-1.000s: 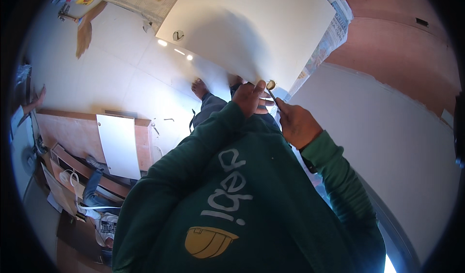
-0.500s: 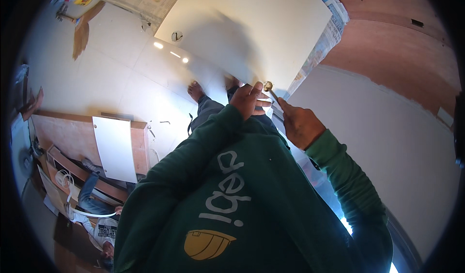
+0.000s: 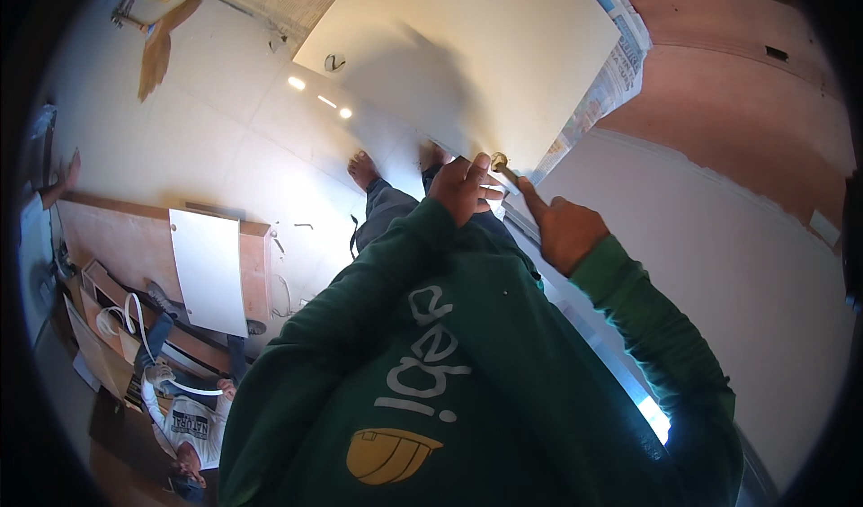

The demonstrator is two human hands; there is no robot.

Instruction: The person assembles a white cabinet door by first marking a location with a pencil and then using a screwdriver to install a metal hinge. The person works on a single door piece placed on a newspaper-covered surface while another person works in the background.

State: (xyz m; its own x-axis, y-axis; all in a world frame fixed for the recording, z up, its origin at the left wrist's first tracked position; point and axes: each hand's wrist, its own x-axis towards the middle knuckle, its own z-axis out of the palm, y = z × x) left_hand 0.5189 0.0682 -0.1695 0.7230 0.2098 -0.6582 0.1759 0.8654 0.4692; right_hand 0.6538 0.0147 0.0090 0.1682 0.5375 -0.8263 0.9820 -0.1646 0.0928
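A large white panel [image 3: 539, 75] lies in front of me, with a round hole [image 3: 498, 161] at its near right corner. In my right hand [image 3: 568, 233] is a slim rod-like tool [image 3: 510, 176]; its tip is at that hole, and my index finger lies along it. I cannot make out the tool's exact kind. My left hand [image 3: 460, 188] rests at the panel's near edge beside the hole, thumb up near the rim and the other fingers stretched apart below. A second round hole [image 3: 334, 62] sits near the panel's left corner.
Newspaper sheets [image 3: 620, 66] spread under the panel. A brush broom [image 3: 160, 53] lies on the floor at far left. At lower left, a white board [image 3: 209, 269] leans on a wooden carcass [image 3: 112, 233]; a co-worker [image 3: 193, 426] there holds a white strip [image 3: 193, 390].
My right hand has shifted slightly and its index finger now extends farther along the tool. My left hand stays at the edge. The co-worker has moved the white strip.
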